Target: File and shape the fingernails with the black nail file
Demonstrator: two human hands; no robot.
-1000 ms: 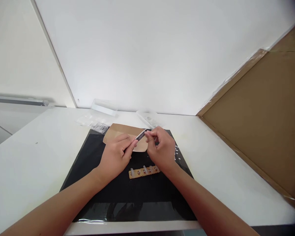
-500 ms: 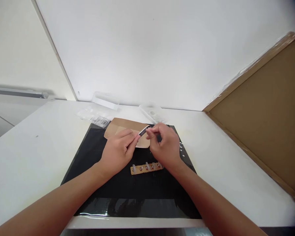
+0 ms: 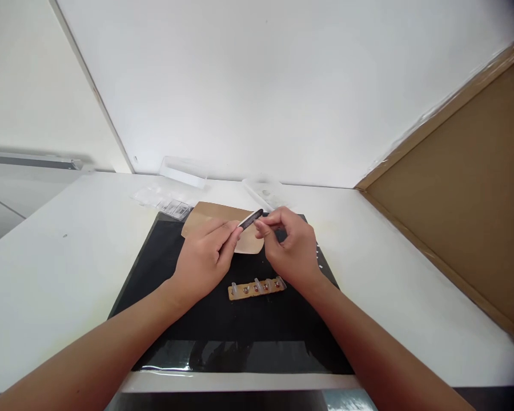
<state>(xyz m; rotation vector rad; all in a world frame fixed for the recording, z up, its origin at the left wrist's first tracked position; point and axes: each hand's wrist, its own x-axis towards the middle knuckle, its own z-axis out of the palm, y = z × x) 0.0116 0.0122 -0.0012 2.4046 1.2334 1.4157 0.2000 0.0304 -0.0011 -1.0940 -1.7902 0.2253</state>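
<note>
My left hand [image 3: 205, 254] pinches the lower end of a slim dark strip with a white edge [image 3: 252, 219], which slants up to the right. Close to the strip's upper end is my right hand [image 3: 292, 245], its thumb and forefinger pressed together; whatever they hold is too small to make out. Below the hands, a narrow tan strip [image 3: 251, 290] with several shiny round pieces and clear upright bits lies on the black mat [image 3: 240, 325]. Behind the left hand sits a brown paper sheet [image 3: 216, 212].
Clear plastic packaging [image 3: 182, 174] and a labelled bag [image 3: 175, 208] lie at the back left. Another clear piece [image 3: 263, 194] rests behind the hands. A large cardboard panel [image 3: 462, 188] stands at the right, and small white bits dot the mat's right edge.
The dark strip has turned to a flatter slant and shows more of its length. My right hand has shifted slightly right, uncovering the right end of the tan strip.
</note>
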